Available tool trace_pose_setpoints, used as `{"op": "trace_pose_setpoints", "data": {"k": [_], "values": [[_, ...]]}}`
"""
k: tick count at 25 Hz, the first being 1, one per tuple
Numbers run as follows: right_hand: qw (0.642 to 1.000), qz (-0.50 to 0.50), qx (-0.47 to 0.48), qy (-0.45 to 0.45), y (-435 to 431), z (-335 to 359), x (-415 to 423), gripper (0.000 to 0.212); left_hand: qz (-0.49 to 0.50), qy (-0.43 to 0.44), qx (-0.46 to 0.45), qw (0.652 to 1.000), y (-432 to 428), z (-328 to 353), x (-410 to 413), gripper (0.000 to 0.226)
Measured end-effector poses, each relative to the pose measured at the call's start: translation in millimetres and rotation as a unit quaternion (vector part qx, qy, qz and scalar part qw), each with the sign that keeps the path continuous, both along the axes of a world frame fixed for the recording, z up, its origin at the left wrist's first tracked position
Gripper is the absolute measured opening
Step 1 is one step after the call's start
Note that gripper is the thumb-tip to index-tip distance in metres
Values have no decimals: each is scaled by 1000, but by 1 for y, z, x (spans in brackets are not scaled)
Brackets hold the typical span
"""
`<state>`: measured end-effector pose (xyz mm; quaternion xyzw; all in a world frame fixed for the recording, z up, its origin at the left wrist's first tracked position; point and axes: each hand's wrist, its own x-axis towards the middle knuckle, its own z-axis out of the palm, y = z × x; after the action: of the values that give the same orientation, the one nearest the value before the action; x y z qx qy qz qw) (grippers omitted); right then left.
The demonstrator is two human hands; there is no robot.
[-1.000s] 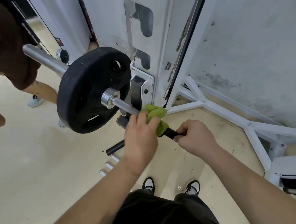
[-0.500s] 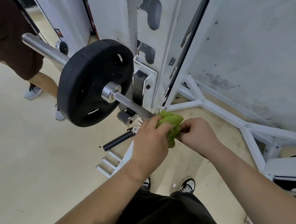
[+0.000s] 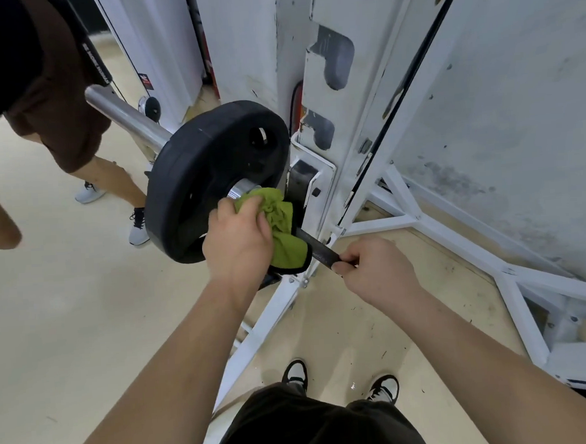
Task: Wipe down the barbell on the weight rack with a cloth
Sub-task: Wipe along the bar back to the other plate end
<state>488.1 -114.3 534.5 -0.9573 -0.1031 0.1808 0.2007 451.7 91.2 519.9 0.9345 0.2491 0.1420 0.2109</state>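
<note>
Left hand point(image 3: 238, 240) closed around one green cloth point(image 3: 280, 227) bunched on the barbell point(image 3: 315, 248) beside one black weight plate point(image 3: 213, 178), right hand point(image 3: 373, 268) gripping the bar, white rack point(image 3: 315, 110) behind

Second person point(image 3: 55, 109) in brown shirt at left, grey sneakers point(image 3: 89, 193); scuffed white wall point(image 3: 504, 106); beige floor point(image 3: 68, 321).

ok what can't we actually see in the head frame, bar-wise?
- Barbell shaft under the green cloth: hidden by the cloth and the left hand.
- Shaft beyond the right hand: covered by the fist, then out of sight.
- Whether the bar sits in the white rack hook: blocked by the black plate and the cloth.
- Far sleeve end: meets a bystander's brown top; its tip is unclear.
</note>
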Motion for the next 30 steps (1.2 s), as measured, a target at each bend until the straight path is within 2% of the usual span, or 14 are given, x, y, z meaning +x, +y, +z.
{"op": "trace_pose_setpoints", "data": {"k": [5,9,12,14,17,19,21,23,25,27,29,30], "values": [[999,2,-31,-23,4,-2,2,10,-61,175,79,980,-1,19,16,34],[999,6,-33,-35,7,-1,0,8,-79,223,77,969,-4,30,27,18],[999,3,-29,-35,6,0,0,8,-166,242,146,945,-21,40,25,7],[999,1,-25,-29,5,0,-1,9,-204,229,151,940,-12,38,21,15],[999,-1,-21,-40,4,-1,-2,11,-113,162,107,974,6,25,20,44],[999,-6,-9,-46,3,-4,-3,11,-92,153,166,970,-16,15,12,46],[999,-31,22,-15,-2,-3,-3,8,-135,136,183,964,-50,8,0,45],[993,-60,80,58,-11,-1,1,8,-211,118,105,964,-71,1,-24,48],[987,-81,110,87,-25,3,2,9,-261,103,-4,960,-75,-1,-47,46],[988,-100,105,59,-41,3,-1,13,-266,37,-22,963,-64,8,-50,49],[986,-117,108,44,-53,3,-3,17,-223,-40,-14,974,-61,16,-32,54],[982,-133,121,49,-57,3,-5,21,-206,-50,-5,977,-63,19,-18,53]]}}
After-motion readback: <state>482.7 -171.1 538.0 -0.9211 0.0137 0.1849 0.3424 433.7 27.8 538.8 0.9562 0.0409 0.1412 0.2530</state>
